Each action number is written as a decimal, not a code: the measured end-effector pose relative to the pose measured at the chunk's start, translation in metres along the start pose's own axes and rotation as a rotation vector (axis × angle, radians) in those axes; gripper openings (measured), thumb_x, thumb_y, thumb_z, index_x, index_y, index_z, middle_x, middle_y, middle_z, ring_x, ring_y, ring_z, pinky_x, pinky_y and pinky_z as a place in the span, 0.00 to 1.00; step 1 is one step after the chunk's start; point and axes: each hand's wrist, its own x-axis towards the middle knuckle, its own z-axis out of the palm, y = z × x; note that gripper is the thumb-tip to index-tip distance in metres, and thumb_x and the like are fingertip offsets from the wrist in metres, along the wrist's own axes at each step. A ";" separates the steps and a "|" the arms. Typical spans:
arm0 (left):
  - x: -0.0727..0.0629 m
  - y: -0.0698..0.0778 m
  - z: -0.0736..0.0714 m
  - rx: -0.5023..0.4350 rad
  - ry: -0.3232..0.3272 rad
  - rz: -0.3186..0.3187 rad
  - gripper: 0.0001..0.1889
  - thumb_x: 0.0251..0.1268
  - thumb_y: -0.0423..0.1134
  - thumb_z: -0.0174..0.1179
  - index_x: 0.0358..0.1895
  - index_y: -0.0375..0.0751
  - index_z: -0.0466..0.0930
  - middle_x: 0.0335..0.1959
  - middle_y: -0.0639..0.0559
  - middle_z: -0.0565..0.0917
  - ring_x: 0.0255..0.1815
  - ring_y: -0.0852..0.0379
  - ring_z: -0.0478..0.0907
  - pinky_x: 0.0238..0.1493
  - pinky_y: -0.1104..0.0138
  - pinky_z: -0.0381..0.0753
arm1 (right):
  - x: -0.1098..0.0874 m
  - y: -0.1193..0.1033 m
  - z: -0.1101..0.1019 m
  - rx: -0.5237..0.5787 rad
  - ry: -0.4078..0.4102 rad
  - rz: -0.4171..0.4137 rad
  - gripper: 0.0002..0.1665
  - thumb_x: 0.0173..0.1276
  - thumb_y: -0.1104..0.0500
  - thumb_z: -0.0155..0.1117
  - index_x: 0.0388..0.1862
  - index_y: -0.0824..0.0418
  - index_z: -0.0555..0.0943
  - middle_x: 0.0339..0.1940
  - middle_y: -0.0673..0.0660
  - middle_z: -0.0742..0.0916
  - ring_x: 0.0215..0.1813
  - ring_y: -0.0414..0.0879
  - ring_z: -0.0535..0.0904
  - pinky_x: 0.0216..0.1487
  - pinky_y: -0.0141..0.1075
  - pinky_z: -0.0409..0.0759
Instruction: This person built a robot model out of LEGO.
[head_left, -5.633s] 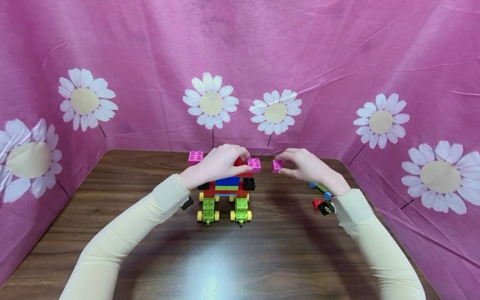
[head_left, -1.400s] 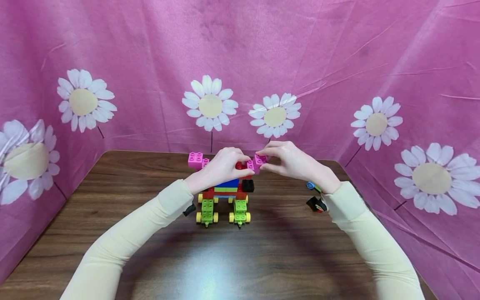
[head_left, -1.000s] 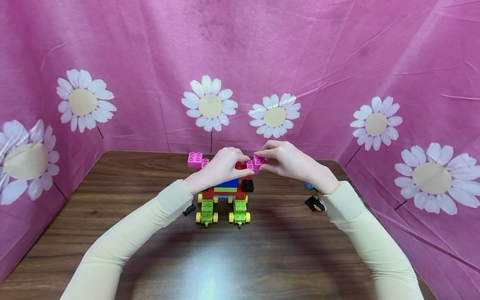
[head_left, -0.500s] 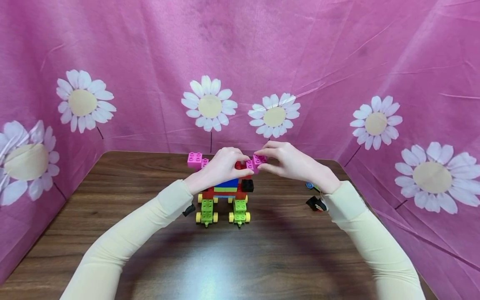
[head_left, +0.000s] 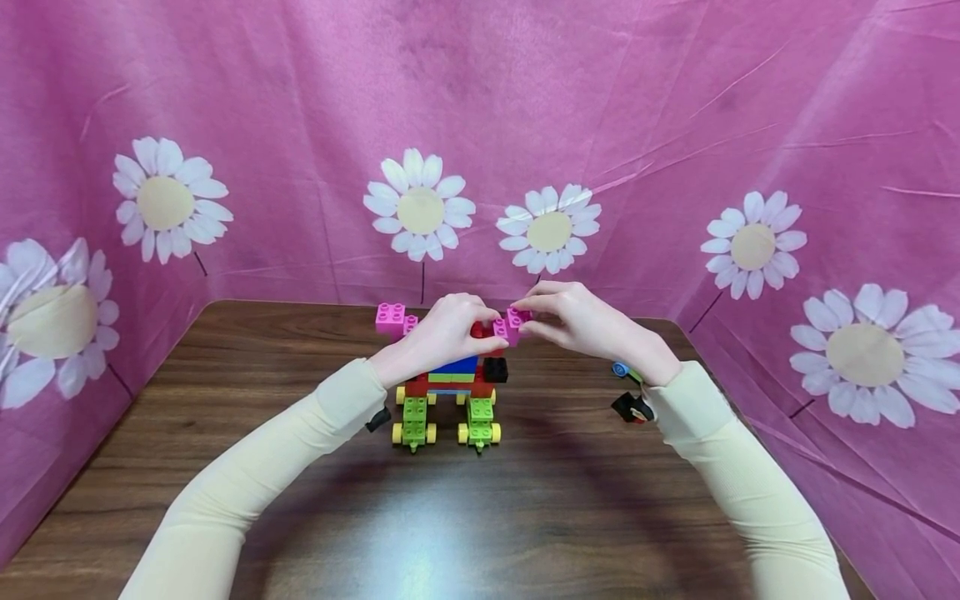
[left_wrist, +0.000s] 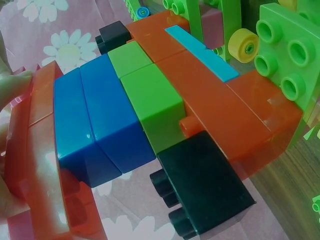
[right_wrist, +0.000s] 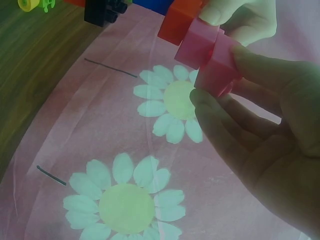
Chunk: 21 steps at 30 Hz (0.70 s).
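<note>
A brick figure (head_left: 454,367) of red, blue, green, black and pink toy bricks stands on two lime-green wheeled bases. My left hand (head_left: 446,327) grips its top part from the left, fingers and thumb on the red bricks (left_wrist: 44,150) and near a pink brick (right_wrist: 199,42). Between thumb and fingers my right hand (head_left: 581,323) pinches another pink brick (right_wrist: 219,67). This brick touches the pink brick at the figure's right end, set a little higher in the head view. At the figure's left end is one more pink block (head_left: 390,318). My left hand hides part of the top.
On the brown wooden table (head_left: 480,517), a black and red piece (head_left: 633,407) and a blue-wheeled piece (head_left: 622,371) lie right of the figure, partly behind my right sleeve. A pink daisy-patterned cloth (head_left: 480,83) rises behind the table and at both sides.
My right hand has brought its pink brick leftward from a gap to contact with the figure's right end. My left hand keeps its grip. Over the last second both hands barely move.
</note>
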 end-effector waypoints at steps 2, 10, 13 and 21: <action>0.000 0.000 0.000 0.001 -0.002 -0.004 0.17 0.61 0.49 0.68 0.45 0.39 0.89 0.32 0.48 0.88 0.36 0.54 0.80 0.41 0.64 0.80 | 0.000 0.000 0.000 -0.003 -0.005 0.005 0.17 0.66 0.60 0.69 0.52 0.65 0.85 0.41 0.56 0.88 0.38 0.46 0.83 0.41 0.40 0.84; 0.000 0.001 -0.001 0.012 0.002 0.002 0.17 0.62 0.50 0.68 0.43 0.39 0.89 0.30 0.49 0.87 0.34 0.54 0.79 0.39 0.65 0.78 | 0.001 -0.004 -0.001 -0.032 0.004 0.013 0.17 0.65 0.60 0.70 0.52 0.64 0.86 0.40 0.56 0.88 0.38 0.42 0.82 0.40 0.36 0.83; 0.000 0.001 0.000 0.007 0.005 0.002 0.17 0.62 0.49 0.68 0.43 0.39 0.89 0.31 0.48 0.88 0.35 0.54 0.80 0.40 0.64 0.79 | 0.002 -0.005 0.000 -0.047 0.002 0.013 0.17 0.64 0.60 0.71 0.51 0.65 0.86 0.40 0.56 0.88 0.37 0.43 0.82 0.39 0.36 0.83; 0.000 0.001 0.000 0.007 0.011 -0.001 0.17 0.62 0.49 0.68 0.43 0.39 0.89 0.31 0.48 0.88 0.35 0.54 0.81 0.39 0.65 0.79 | 0.001 -0.004 0.002 -0.061 0.010 0.004 0.17 0.65 0.59 0.70 0.51 0.65 0.85 0.40 0.57 0.88 0.37 0.44 0.82 0.40 0.36 0.83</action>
